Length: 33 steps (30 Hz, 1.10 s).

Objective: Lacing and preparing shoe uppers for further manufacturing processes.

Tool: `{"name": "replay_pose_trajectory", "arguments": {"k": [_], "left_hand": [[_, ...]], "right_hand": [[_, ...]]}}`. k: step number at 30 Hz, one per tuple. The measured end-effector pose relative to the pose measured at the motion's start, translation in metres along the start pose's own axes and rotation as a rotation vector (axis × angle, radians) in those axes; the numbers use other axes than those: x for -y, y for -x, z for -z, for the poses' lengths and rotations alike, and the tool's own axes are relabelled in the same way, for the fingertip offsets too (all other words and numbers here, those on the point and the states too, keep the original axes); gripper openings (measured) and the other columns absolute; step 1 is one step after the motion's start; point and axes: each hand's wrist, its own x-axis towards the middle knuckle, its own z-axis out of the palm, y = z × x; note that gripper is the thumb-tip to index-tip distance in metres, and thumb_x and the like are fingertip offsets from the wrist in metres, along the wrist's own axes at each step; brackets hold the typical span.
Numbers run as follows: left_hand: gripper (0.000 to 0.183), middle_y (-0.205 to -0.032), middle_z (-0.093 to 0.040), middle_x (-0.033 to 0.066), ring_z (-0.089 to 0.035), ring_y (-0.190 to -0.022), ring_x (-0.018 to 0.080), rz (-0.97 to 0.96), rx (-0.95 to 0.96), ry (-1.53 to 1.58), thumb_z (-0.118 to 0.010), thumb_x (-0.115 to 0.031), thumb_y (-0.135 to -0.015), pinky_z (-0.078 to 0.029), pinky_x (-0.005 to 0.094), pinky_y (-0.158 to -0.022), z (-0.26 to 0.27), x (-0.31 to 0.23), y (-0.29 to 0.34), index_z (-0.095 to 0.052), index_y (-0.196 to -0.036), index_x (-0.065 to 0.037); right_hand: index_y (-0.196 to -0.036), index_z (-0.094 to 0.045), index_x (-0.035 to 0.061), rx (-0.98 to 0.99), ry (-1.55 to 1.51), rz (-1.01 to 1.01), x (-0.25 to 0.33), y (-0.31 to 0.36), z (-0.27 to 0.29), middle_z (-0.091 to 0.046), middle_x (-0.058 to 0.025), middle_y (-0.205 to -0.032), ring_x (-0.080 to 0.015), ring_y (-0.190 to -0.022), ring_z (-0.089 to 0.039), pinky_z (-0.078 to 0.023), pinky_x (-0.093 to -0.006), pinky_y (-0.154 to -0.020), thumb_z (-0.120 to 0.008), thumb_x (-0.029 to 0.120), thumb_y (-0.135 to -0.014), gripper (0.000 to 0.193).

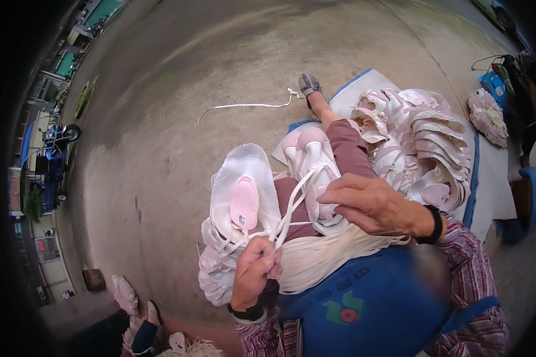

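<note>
A pink and white shoe upper [317,156] lies across my lap, its toe pointing away from me. White shoelaces [296,206] run slack from its lacing rows down to my left hand [256,266], which is closed round them. My right hand [378,205] reaches in from the right, its thumb and fingers pinched against the upper's side edge; whether a lace end is between them is hidden. Beside my left knee stands a stack of similar uppers [244,157] with a pink padded tongue [244,205] showing. A bundle of cream laces [339,253] rests on my blue apron [363,303].
A large heap of nested uppers [438,137] sits on a blue-edged sheet [363,83] to the right. One loose lace [244,106] lies on the concrete floor [178,154]. At the lower left are another person's foot [154,312] and more uppers [125,294]. A blue chair [531,193] stands far right.
</note>
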Motion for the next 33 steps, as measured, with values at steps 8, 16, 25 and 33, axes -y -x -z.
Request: {"name": "replay_pose_trajectory", "arguments": {"k": [8,16,25,33], "left_hand": [[0.005,-0.085,-0.050,0.0023,-0.046,-0.063,0.0054,0.031,0.047,-0.210,-0.047,-0.008,-0.094,-0.039,0.0201,-0.058,-0.020,0.026,-0.035,-0.048,-0.093,-0.003],[0.006,-0.087,-0.052,0.0047,-0.046,-0.060,0.0068,0.032,0.086,-0.257,-0.048,-0.010,-0.093,-0.040,0.0210,-0.056,-0.024,0.025,-0.042,-0.048,-0.094,-0.004],[0.022,-0.094,-0.063,0.0091,-0.041,-0.048,0.0026,-0.140,-0.128,-0.170,-0.044,-0.015,-0.101,-0.034,0.0158,-0.045,-0.035,0.034,-0.043,-0.052,-0.113,0.002],[0.025,-0.080,-0.063,0.0037,-0.042,-0.046,0.0016,-0.031,-0.262,-0.282,-0.051,-0.024,-0.100,-0.034,0.0181,-0.041,-0.038,0.041,-0.053,-0.059,-0.108,-0.001]], "right_hand": [[-0.121,-0.052,0.0066,0.094,-0.034,-0.039,-0.031,-0.001,-0.065,-0.055,-0.0137,-0.106,-0.0329,-0.088,-0.062,-0.055,-0.0380,-0.071,-0.060,0.006,-0.085,0.037],[-0.113,-0.058,0.0072,0.042,0.028,-0.016,-0.023,-0.001,-0.061,-0.056,-0.0124,-0.097,-0.0302,-0.085,-0.062,-0.054,-0.0363,-0.067,-0.062,0.007,-0.083,0.030],[-0.114,-0.058,0.0016,-0.003,-0.615,-0.664,0.003,0.009,-0.054,-0.060,-0.0059,-0.070,-0.0094,-0.051,-0.056,-0.047,-0.0237,-0.047,-0.049,0.014,-0.099,0.022],[-0.116,-0.061,0.0006,-0.017,-0.122,-0.472,-0.020,0.011,-0.076,-0.054,-0.0120,-0.086,-0.0234,-0.090,-0.055,-0.045,-0.0357,-0.080,-0.044,0.022,-0.099,0.032]]}}
